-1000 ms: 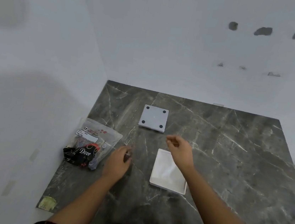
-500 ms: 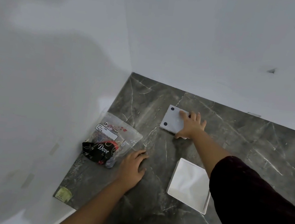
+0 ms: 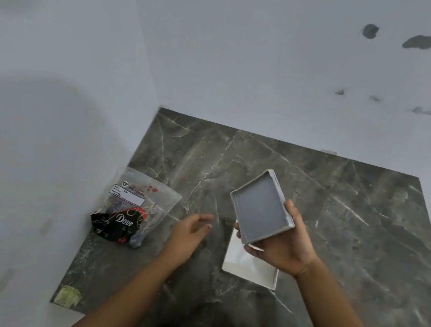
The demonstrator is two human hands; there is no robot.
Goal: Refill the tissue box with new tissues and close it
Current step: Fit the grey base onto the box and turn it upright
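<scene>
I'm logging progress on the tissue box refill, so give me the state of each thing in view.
Grey box half: lifted, tilted, hollow side showing, empty.
White box half: flat on the table, open.
Plastic bag: lying on the table, untouched.
Right hand: gripping the grey half.
Left hand: open, empty.

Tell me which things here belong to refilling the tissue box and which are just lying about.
Job:
grey rectangular box part, in right hand
white rectangular tray part
clear plastic tissue packet
left hand, open

Lying about:
yellowish sticker on the marble table

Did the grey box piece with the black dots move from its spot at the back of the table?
Yes. The grey box piece left the table; the right hand holds it above the white tray, nearer the person.
</scene>
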